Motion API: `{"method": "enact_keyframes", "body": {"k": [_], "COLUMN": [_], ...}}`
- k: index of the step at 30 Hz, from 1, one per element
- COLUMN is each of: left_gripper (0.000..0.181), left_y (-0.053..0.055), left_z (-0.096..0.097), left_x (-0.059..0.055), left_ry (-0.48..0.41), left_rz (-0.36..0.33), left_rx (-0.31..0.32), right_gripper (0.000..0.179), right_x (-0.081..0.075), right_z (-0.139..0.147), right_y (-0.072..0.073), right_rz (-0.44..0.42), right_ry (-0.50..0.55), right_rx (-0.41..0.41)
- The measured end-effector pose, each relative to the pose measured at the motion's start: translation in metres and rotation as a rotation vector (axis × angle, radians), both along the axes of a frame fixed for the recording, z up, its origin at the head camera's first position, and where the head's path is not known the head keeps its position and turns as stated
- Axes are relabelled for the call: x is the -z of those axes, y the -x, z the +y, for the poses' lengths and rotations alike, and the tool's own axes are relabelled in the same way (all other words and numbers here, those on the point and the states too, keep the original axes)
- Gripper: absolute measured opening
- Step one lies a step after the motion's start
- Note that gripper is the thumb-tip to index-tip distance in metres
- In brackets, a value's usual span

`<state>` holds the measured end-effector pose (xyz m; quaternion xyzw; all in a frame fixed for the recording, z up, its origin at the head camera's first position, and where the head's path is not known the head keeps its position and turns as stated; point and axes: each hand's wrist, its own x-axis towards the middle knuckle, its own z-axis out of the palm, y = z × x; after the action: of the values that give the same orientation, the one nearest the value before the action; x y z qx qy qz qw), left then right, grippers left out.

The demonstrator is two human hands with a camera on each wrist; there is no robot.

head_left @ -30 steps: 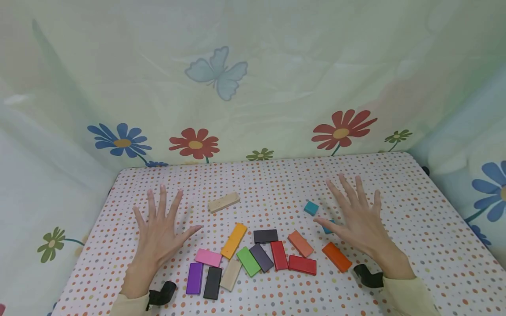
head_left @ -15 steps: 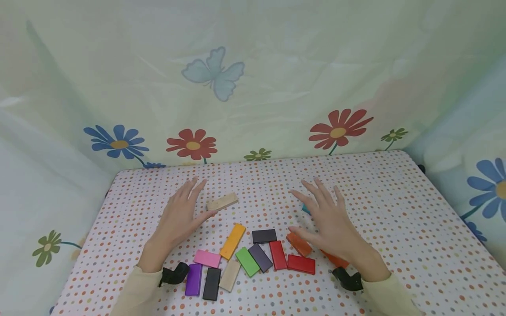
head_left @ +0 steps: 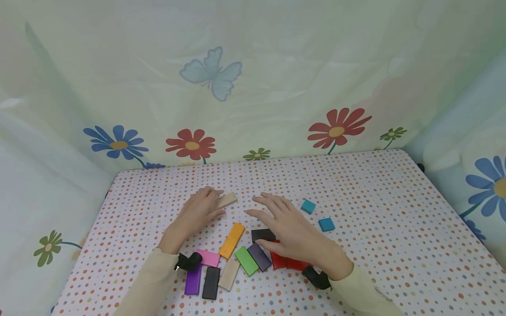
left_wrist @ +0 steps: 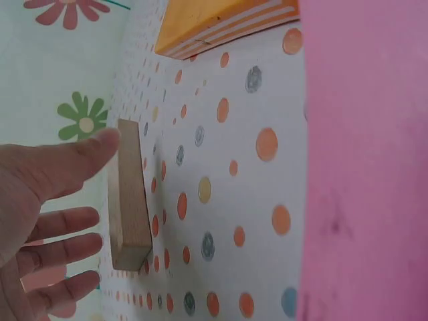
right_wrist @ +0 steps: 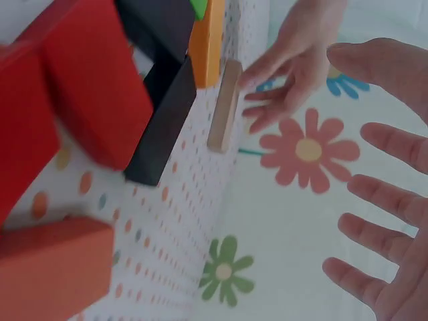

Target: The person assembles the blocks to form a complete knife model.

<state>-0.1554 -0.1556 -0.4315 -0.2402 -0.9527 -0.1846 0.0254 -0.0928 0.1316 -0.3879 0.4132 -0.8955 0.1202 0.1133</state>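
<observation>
My left hand reaches over the near left end of a plain wooden block, fingers loosely bent. In the left wrist view the thumb overlaps one end of that block, and nothing sits between thumb and fingers. My right hand hovers over the middle of the table with fingers spread and holding nothing. Beneath it lie a black block and two red blocks, partly hidden by the hand. In the right wrist view the fingers stand apart from the blocks.
A yellow block, pink, purple, green and several other blocks lie along the front. Two small blue blocks sit at right. A flowered curtain rises behind the dotted table.
Both hands have come inward from the sides, the left to the wooden block, the right to over the black and red blocks. The small blue blocks are uncovered. The blocks have not moved.
</observation>
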Motion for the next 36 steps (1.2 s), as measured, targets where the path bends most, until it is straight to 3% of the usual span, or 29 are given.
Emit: {"method": "enact_keyframes", "body": {"k": [8,14,20,26,36], "left_gripper": [0.053,0.047,0.042,0.040,0.032], "left_y": [0.009,0.015,0.016,0.016,0.014], "left_z": [0.010,0.015,0.013,0.012,0.008], "left_x": [0.000,0.002,0.003,0.002,0.002], "left_ry": [0.063,0.087,0.060,0.038,0.015], "left_rz": [-0.049,-0.058,-0.066,-0.070,-0.046], "left_rx": [-0.006,0.005,0.024,0.057,0.114], "right_gripper": [0.054,0.047,0.037,0.023,0.013], "right_x": [-0.006,-0.009,-0.001,0.012,0.021], "right_z": [-0.032,-0.043,-0.057,-0.075,-0.087], "right_y": [0.012,0.023,0.030,0.027,0.029], "right_rz": [-0.016,-0.064,-0.137,-0.094,-0.072], "right_ry": [-0.081,-0.117,-0.211,-0.285,-0.354], "right_rx": [-0.150,-0.208,-0.255,-0.343,-0.337]}}
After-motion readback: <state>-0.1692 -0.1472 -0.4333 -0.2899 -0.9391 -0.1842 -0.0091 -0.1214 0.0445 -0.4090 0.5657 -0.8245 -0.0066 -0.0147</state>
